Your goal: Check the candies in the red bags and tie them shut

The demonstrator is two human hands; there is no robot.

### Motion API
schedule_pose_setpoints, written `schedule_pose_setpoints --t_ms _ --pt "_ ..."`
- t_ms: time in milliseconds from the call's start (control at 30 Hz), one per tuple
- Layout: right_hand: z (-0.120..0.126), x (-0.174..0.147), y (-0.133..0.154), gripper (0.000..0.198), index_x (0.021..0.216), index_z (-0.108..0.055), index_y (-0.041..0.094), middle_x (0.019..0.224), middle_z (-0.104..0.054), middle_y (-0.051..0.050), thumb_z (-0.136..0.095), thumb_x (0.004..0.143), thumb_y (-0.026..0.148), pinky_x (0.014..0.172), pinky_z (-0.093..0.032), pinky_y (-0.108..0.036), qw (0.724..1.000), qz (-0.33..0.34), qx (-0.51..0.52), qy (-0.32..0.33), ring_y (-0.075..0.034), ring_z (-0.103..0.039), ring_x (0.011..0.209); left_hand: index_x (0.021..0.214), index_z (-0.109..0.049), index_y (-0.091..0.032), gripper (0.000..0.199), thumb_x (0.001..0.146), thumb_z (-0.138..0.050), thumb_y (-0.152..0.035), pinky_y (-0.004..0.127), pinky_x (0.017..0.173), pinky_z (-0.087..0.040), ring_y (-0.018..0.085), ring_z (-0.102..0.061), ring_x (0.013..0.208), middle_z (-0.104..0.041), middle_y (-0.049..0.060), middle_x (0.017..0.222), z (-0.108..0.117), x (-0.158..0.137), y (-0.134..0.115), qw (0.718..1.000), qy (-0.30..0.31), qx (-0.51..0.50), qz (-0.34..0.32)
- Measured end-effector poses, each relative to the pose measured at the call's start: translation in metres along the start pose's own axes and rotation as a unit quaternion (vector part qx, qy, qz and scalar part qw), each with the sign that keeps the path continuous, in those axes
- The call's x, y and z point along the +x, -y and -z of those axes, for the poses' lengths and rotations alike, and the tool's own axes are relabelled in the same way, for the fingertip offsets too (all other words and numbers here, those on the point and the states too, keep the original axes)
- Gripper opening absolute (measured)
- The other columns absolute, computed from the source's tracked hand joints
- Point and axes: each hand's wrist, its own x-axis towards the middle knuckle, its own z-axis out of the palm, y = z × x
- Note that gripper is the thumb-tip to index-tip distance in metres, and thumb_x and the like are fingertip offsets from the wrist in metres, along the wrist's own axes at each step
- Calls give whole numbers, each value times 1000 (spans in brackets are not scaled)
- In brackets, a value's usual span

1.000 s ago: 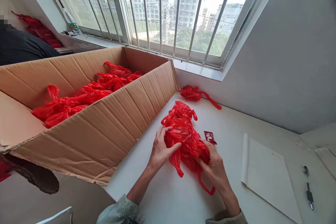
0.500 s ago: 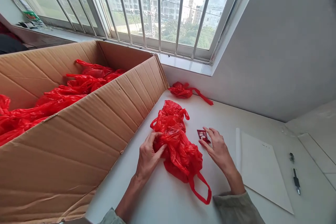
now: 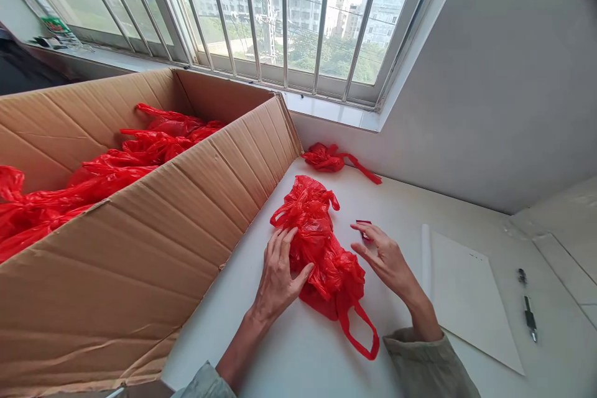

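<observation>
A crumpled red plastic bag (image 3: 321, 249) lies on the white tabletop, one handle loop reaching toward me. Against its left side rests my left hand (image 3: 280, 270), fingers spread and lying on the plastic. To the right of the bag, my right hand (image 3: 385, 258) hovers with thumb and fingers apart. Partly hidden behind those fingers is a small dark red packet (image 3: 364, 222); I cannot tell whether the fingertips touch it.
At left stands a large cardboard box (image 3: 196, 211) holding several red plastic bags (image 3: 116, 168). Another red bag (image 3: 326, 158) lies by the wall. A white sheet or pad (image 3: 471, 292) and a pen (image 3: 530, 319) are at right. Behind is a barred window (image 3: 284, 18).
My left hand has loosened its pinch and spread its fingers over the bag. My right hand has moved slightly, now covering most of the packet. The view has shifted a little.
</observation>
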Motion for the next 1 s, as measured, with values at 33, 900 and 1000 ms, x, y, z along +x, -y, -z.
schedule_pose_setpoints --t_ms 33,900,1000 --pt "2 -6 10 52 136 -49 29 138 -52 -4 -56 86 44 101 -43 -37 998 18 25 57 -24 -49 124 143 -29 -23 64 88 -60 -27 53 115 -27 30 -24 140 -38 10 145 -2 0 1 1000 13 7 2" --pt "-26 0 18 69 141 -36 16 139 -46 -15 -55 76 30 103 -40 -48 983 -48 -14 -177 -31 -43 130 142 -38 -15 62 83 -50 -3 68 100 -38 45 -22 140 -35 20 149 0 20 -6 995 55 86 -15" --pt "-9 -10 44 55 140 -41 25 141 -45 -9 -49 86 32 103 -42 -49 983 38 -60 -171 -28 -42 131 130 -53 -24 48 88 -46 -2 54 109 -38 31 -32 139 -48 7 143 64 -11 -38 984 -17 124 -130"
